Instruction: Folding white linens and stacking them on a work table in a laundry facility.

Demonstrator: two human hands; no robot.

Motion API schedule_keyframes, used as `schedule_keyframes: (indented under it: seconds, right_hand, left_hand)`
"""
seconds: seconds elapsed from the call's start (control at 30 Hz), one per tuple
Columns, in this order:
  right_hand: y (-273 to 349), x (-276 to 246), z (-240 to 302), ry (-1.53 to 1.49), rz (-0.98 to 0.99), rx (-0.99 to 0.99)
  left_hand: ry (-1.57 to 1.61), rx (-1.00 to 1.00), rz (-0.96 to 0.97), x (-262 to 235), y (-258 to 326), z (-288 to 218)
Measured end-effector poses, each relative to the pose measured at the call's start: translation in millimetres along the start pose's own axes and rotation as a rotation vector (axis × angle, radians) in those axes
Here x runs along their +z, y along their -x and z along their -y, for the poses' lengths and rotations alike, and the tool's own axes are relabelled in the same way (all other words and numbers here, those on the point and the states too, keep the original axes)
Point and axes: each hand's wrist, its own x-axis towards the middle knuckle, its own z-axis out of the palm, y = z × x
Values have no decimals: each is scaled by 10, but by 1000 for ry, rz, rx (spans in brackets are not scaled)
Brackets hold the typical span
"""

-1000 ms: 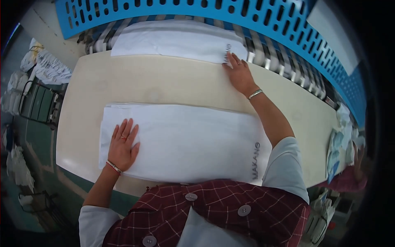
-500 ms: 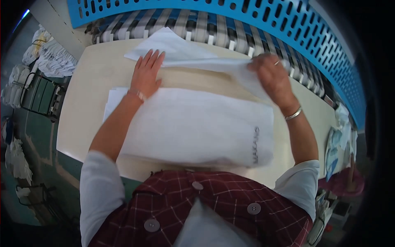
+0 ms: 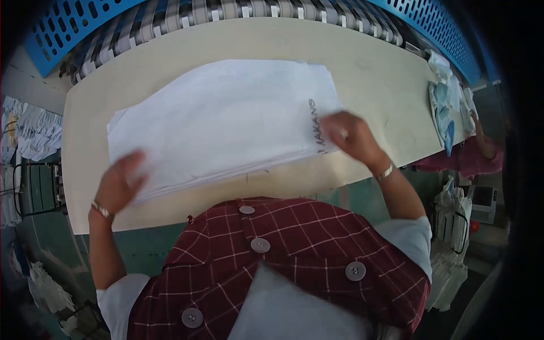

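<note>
Head view: white linen (image 3: 221, 122) is already stacked, not yet evened — grip of left hand (image 3: 120, 182) and right hand (image 3: 354, 137) cannot be told.

A blue slotted guard (image 3: 72, 33) borders grey belts (image 3: 221, 11); a pile of white cloths (image 3: 38, 130) sits left.
</note>
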Motion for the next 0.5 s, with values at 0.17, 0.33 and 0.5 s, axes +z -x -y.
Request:
schedule_keyframes:
  seconds: [0.17,0.33,0.5]
  right_hand:
    - [-841,224,-300,98,-149,79]
    - [-1154,123,-330,55,225,277]
    - [-1054,90,-342,-220,140,37]
  left_hand:
    - [-155,6,-388,215,-627,620]
    - [-44,-195,-153,9,-883,716]
    - [-13,-100,-321,52,-871,825]
